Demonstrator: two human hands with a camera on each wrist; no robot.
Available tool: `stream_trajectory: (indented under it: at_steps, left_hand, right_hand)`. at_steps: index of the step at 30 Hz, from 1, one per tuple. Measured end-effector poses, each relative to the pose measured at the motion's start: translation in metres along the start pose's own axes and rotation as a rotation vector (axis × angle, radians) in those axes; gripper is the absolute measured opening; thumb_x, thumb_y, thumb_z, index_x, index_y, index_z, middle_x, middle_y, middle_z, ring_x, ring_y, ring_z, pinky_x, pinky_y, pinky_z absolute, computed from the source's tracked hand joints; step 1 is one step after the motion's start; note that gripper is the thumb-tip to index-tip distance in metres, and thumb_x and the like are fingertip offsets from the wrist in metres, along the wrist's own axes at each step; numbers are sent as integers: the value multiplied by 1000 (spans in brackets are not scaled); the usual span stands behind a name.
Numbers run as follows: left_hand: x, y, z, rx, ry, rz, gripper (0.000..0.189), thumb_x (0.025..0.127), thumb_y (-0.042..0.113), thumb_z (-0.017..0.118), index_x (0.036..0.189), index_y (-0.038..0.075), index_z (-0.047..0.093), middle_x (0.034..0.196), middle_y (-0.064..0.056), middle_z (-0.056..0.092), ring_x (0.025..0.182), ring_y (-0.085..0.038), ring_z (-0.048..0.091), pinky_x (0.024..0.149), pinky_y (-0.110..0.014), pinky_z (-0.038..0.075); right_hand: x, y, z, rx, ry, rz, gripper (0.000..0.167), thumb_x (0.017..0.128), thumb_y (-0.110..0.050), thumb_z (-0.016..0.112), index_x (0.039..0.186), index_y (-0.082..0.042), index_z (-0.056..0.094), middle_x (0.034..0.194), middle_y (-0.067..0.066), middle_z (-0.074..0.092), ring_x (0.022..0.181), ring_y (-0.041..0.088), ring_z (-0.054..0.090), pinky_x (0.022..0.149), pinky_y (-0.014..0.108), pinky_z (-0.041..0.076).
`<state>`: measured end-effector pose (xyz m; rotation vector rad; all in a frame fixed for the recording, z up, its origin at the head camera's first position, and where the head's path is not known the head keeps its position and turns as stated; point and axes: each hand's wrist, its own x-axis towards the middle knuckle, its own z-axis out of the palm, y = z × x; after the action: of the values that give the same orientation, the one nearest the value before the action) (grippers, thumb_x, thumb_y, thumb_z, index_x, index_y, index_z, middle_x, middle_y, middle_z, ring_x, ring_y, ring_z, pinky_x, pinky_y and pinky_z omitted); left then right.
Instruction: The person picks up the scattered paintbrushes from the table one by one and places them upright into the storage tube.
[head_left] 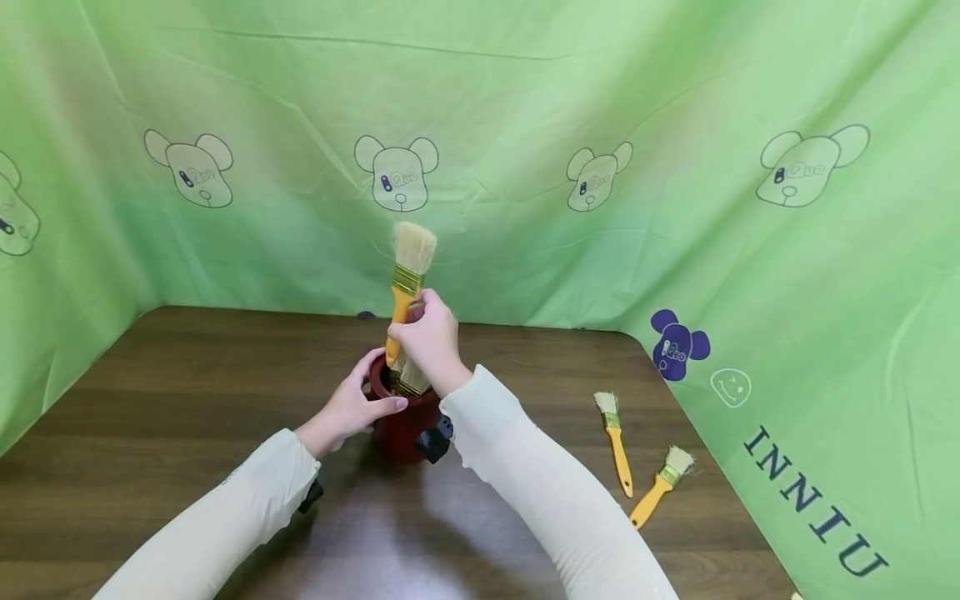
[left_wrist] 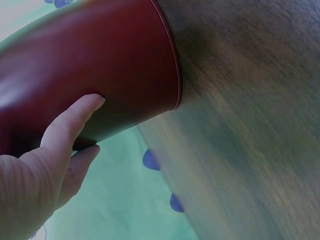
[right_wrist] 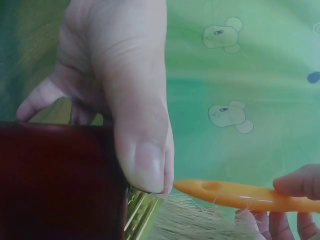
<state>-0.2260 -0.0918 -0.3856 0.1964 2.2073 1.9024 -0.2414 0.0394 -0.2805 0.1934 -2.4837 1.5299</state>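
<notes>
A dark red cylindrical holder (head_left: 397,437) stands upright on the table, and my left hand (head_left: 347,415) grips its rim and side, thumb toward me. Fingers (left_wrist: 70,125) lie along its smooth wall in the left wrist view. Above the opening, my right hand (head_left: 431,337) pinches a paintbrush (head_left: 411,258) by its orange handle, bristles up and handle end down near the rim. A second paintbrush (head_left: 411,379) sits inside the holder with its pale bristles sticking out. In the right wrist view the held handle (right_wrist: 240,195) points at the holder's mouth, beside those bristles (right_wrist: 195,220).
Two more paintbrushes lie on the right of the wooden table (head_left: 187,383): a narrow one (head_left: 617,446) and a tilted one (head_left: 662,486) near the right edge. A green cloth (head_left: 510,108) with bear prints hangs behind and around the table.
</notes>
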Motion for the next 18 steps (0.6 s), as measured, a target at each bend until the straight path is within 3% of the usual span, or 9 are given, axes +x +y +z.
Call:
stream_trajectory:
  at_steps: [5, 8, 13, 18]
  left_hand:
    - [0, 1, -1, 4, 4, -2, 87, 85, 17, 71, 152, 19, 17, 147, -21, 30, 122, -47, 45, 75, -61, 49]
    - [1, 0, -1, 4, 10, -1, 87, 84, 17, 71, 152, 19, 17, 148, -20, 29, 122, -47, 45, 74, -60, 49]
    - [1, -1, 0, 4, 16, 0, 86, 84, 15, 71, 152, 19, 19, 148, -20, 30, 120, -46, 47, 74, -59, 50]
    - [1, -2, 0, -2, 21, -2, 86, 83, 14, 72, 152, 19, 20, 148, -22, 29, 119, -47, 48, 74, -59, 50]
  right_hand:
    - [2, -3, -3, 21, -15, 21, 53, 72, -1, 71, 122, -5, 54, 98, 11, 61, 83, 23, 56, 70, 34, 48]
    - [4, -5, -10, 46, -31, 14, 62, 75, -9, 75, 131, -10, 50, 111, 11, 58, 94, 23, 55, 76, 35, 47]
    - [9, 0, -32, 73, -58, -35, 48, 79, -20, 77, 122, -8, 59, 115, 14, 59, 105, 26, 54, 86, 37, 46]
    - [16, 15, -61, 73, -188, 34, 41, 83, -19, 74, 120, -7, 59, 107, 14, 62, 87, 21, 60, 75, 34, 52]
